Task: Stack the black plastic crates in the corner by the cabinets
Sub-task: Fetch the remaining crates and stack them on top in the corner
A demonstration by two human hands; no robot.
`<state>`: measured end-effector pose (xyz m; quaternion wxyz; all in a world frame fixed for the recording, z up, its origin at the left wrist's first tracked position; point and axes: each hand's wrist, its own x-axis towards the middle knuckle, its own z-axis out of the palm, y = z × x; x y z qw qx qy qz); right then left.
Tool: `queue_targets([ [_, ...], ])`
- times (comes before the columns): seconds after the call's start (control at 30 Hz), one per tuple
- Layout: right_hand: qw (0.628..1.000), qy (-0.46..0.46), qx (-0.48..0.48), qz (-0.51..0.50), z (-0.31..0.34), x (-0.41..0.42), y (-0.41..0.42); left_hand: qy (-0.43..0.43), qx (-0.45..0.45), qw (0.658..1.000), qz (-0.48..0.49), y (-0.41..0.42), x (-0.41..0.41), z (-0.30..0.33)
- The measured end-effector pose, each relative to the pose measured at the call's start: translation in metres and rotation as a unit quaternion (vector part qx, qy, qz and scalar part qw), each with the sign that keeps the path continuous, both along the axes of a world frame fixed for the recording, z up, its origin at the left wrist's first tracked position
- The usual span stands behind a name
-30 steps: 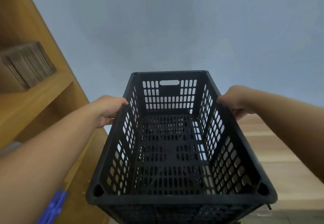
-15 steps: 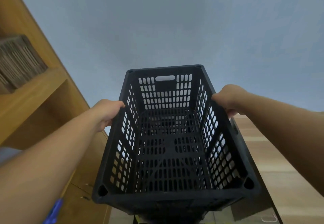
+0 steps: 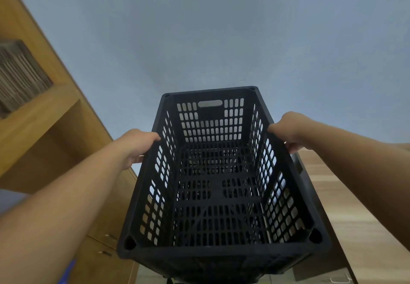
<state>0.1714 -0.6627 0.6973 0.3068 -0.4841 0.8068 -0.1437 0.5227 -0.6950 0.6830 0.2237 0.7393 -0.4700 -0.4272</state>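
A black perforated plastic crate fills the lower middle of the view, open side up and empty. My left hand grips its left long rim near the far end. My right hand grips the right long rim opposite. Another black crate shows as a dark edge just below and to the right of the held one; most of it is hidden. Whether the held crate rests on it cannot be told.
A wooden cabinet with an open shelf and lower drawers stands on the left. A woven basket sits on its shelf. A pale wooden cabinet flanks the right. A grey-blue wall lies straight ahead.
The crate has moved forward and slightly lower toward the wall, with both hands still on its rims. The dark edge of the other crate has come into view on the right.
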Motion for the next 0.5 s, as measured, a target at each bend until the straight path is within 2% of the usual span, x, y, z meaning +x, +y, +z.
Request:
queue_targets([
  [0.2,0.999,0.016,0.020,0.022,-0.006,0.000,0.004,-0.030,-0.009,0.999,-0.023,0.003,0.000,0.002],
  [0.37,0.998,0.043,0.015,0.047,-0.003,-0.006,0.011,-0.089,-0.041,0.995,-0.032,0.012,-0.004,0.010],
  [0.5,0.998,0.030,0.000,0.050,-0.002,-0.011,0.023,-0.108,-0.046,0.993,-0.032,0.020,-0.002,0.016],
])
